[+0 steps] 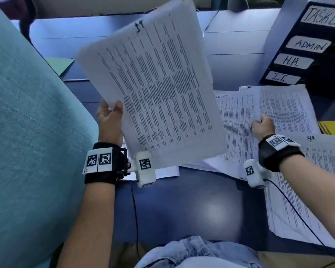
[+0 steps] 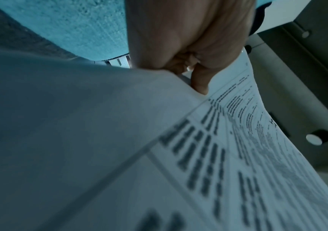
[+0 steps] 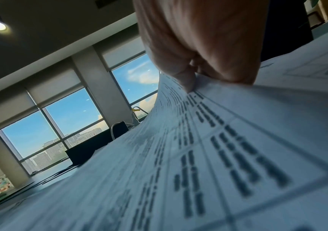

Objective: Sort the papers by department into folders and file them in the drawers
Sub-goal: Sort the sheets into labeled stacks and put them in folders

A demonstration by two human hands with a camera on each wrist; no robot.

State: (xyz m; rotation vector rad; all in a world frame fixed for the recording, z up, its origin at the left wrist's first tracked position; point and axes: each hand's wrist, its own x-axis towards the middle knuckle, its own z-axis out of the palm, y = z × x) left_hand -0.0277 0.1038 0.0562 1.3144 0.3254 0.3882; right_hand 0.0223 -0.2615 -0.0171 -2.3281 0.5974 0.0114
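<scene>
Left hand (image 1: 109, 120) grips sheaf (image 1: 153, 84), upright.

A dark blue table (image 1: 182, 200) with papers and folders on it.

Printed papers (image 1: 238, 120) lie spread over the right side of the table, some on top of others. One more sheet (image 1: 306, 190) lies near the front right edge. A green folder (image 1: 59, 64) lies flat at the far left. A yellow folder (image 1: 333, 127) peeks in at the right edge. A black drawer box (image 1: 307, 55) stands at the far right.
</scene>
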